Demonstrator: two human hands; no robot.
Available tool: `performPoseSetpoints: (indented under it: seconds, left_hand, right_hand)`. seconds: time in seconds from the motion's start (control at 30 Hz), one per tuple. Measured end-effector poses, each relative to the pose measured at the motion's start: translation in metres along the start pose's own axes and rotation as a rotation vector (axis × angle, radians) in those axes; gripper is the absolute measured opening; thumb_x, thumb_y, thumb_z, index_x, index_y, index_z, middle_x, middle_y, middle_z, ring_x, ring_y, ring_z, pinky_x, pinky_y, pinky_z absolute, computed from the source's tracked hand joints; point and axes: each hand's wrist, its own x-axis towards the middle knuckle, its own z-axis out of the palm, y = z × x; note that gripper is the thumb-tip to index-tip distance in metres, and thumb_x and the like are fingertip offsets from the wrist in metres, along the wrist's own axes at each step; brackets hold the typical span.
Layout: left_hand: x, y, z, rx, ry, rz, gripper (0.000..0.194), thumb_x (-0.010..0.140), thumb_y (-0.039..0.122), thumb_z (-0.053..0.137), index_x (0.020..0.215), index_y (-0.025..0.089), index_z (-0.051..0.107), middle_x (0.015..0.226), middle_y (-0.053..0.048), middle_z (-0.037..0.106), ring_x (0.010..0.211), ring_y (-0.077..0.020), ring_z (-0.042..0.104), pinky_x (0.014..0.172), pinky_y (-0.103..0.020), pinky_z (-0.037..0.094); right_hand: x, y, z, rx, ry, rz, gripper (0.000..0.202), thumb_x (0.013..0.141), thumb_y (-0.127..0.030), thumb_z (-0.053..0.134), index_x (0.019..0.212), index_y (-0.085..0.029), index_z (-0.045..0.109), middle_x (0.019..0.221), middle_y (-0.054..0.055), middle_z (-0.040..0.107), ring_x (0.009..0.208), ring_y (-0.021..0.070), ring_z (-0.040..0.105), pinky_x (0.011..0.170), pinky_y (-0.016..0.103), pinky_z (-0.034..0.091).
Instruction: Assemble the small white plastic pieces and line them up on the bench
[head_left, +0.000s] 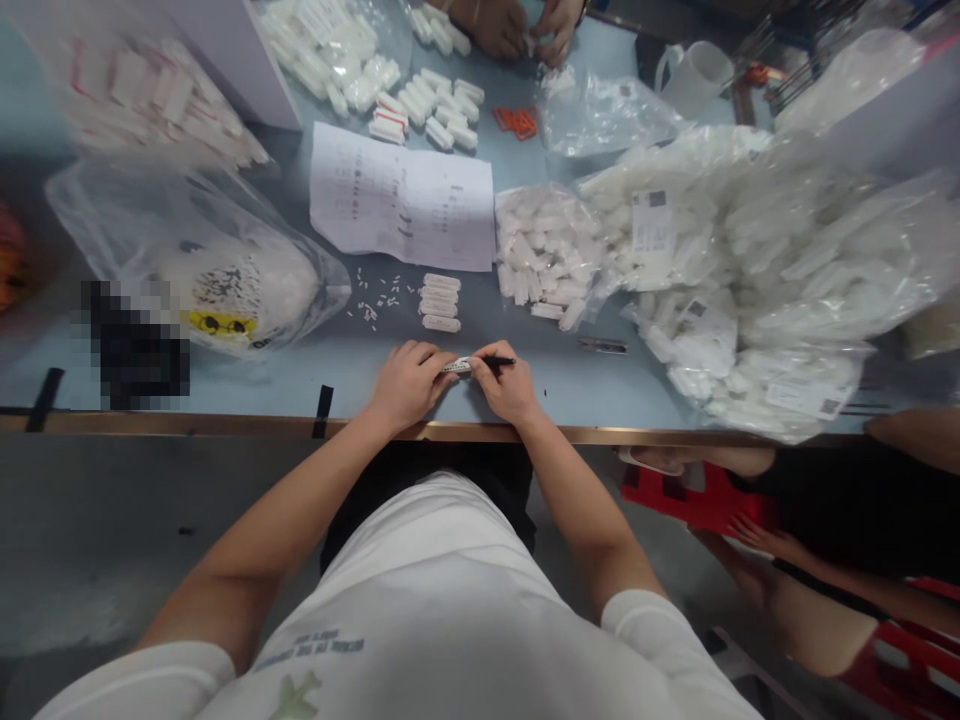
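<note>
My left hand (409, 384) grips the left end of a small white plastic strip (457, 366) with dark marks along it, low over the front of the table. In my right hand (507, 386) is a slim black pen-like tool (498, 361), and its fingertips meet the strip's right end. The tool's working tip is hidden by the fingers. Just beyond my hands lies a short row of white oblong pieces (441, 303). Left of that row, tiny white bits (369, 312) are scattered on the blue-grey surface.
A printed sheet (403, 200) lies behind the row. Clear bags of white parts (551, 245) crowd the right side, near a small cutter-like tool (602, 345). A plastic bag (247, 270) stands left. Across the table are another person's hands (529, 30); someone sits at right.
</note>
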Motion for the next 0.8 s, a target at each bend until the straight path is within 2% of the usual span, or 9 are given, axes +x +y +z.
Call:
performPoseSetpoints:
  seconds: [0.53, 0.8]
  left_hand:
    - [-0.0004, -0.0008, 0.0002, 0.009, 0.007, 0.007, 0.034, 0.097, 0.042, 0.049, 0.112, 0.020, 0.070, 0.104, -0.011, 0.068, 0.092, -0.0254, 0.056, 0.079, -0.039, 0.042]
    - [-0.0004, -0.0004, 0.0001, -0.011, -0.018, -0.016, 0.033, 0.097, 0.043, 0.050, 0.112, 0.021, 0.070, 0.105, -0.012, 0.067, 0.095, -0.0253, 0.056, 0.081, -0.039, 0.044]
  right_hand:
    - [0.0063, 0.0009, 0.0050, -0.069, -0.072, -0.042, 0.024, 0.096, -0.045, 0.046, 0.089, -0.025, 0.056, 0.083, 0.003, 0.065, 0.077, 0.0183, 0.064, 0.075, 0.030, 0.049]
    - [0.0005, 0.0001, 0.0017, -0.002, 0.015, -0.007, 0.028, 0.094, -0.049, 0.049, 0.087, -0.024, 0.061, 0.083, 0.002, 0.064, 0.073, 0.0168, 0.061, 0.072, 0.030, 0.049]
